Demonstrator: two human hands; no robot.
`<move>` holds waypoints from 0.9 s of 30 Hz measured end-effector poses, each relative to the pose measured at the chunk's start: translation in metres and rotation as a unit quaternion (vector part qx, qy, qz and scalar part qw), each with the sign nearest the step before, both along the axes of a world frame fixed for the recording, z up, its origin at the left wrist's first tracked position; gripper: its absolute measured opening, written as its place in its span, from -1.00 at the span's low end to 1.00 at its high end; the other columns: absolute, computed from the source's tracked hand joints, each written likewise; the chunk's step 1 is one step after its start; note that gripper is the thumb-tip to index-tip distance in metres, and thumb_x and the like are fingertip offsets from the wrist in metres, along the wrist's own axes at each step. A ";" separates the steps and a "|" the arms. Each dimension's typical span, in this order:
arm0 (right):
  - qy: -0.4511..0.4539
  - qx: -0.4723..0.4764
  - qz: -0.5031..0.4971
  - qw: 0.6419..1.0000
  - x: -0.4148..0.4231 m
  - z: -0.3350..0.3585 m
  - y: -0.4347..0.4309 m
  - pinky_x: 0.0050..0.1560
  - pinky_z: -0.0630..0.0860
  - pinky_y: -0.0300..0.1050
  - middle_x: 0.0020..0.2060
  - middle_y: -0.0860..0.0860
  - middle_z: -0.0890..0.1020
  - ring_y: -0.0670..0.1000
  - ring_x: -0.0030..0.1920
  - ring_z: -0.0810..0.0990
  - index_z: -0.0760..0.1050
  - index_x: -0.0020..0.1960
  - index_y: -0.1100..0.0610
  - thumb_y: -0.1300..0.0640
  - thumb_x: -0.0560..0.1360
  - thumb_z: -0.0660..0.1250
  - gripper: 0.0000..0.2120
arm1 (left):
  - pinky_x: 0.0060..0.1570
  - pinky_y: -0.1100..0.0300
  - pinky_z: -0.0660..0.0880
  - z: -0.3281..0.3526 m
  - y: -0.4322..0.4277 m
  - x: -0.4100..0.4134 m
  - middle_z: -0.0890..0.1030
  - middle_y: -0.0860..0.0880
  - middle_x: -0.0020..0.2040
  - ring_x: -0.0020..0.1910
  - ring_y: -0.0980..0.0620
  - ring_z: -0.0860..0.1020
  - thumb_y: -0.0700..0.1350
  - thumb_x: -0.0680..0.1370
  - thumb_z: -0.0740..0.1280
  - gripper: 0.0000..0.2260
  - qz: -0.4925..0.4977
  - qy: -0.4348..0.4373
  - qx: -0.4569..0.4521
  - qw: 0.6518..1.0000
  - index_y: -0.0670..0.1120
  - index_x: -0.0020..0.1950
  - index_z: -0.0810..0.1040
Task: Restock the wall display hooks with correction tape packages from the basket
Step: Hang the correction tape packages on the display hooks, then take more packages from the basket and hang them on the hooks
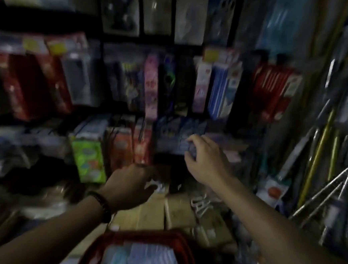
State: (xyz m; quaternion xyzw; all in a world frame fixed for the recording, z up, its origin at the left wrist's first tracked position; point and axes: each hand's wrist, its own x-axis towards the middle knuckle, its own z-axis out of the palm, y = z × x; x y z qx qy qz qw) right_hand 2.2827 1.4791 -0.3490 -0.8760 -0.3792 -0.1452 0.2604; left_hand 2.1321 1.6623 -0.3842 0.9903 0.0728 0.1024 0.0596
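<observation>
The frame is dark and blurred. A red basket (173,239) sits at the bottom centre with pale blue correction tape packages (144,258) inside. My right hand (206,157) reaches to a row of blue packages (177,136) hanging on the wall display, fingers pinched on the front one. My left hand (129,186), with a dark bracelet on the wrist, hovers lower, curled over something small and white; what it grips is unclear.
Brown cardboard boxes (183,213) lie beyond the basket. Hanging stationery fills the wall: red packs (274,91) at right, a green pack (88,160) at left, orange packs (126,146). Long metal and yellow rods (321,156) lean at the right.
</observation>
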 end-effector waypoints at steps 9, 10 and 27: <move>0.232 -0.218 0.058 0.946 -0.083 -0.263 0.017 0.09 0.60 -0.01 0.19 0.00 0.60 0.08 0.17 0.62 0.53 0.25 -0.02 -0.08 0.56 0.38 -0.71 | 0.09 0.11 0.60 -0.195 0.017 -0.099 0.63 0.11 0.20 0.16 0.05 0.62 0.17 0.59 0.35 -0.79 0.076 0.182 -0.075 0.978 0.16 0.18 0.57; 0.247 -0.231 0.056 0.939 -0.089 -0.285 0.015 0.12 0.59 -0.01 0.21 0.01 0.61 0.09 0.20 0.62 0.53 0.25 0.00 -0.08 0.57 0.39 -0.69 | 0.17 0.09 0.57 -0.212 0.018 -0.104 0.63 0.10 0.21 0.21 0.05 0.61 0.20 0.58 0.37 -0.77 0.081 0.202 -0.078 0.973 0.16 0.18 0.58; 0.356 -0.362 0.018 0.861 -0.126 -0.480 0.033 0.49 0.38 0.07 0.47 0.19 0.39 0.26 0.49 0.35 0.34 0.52 0.17 0.15 0.49 0.48 -0.35 | 0.33 -0.22 0.52 -0.361 0.023 -0.097 0.53 -0.11 0.39 0.37 -0.18 0.53 0.10 0.58 0.33 -0.62 0.156 0.389 -0.222 0.880 0.06 0.39 0.48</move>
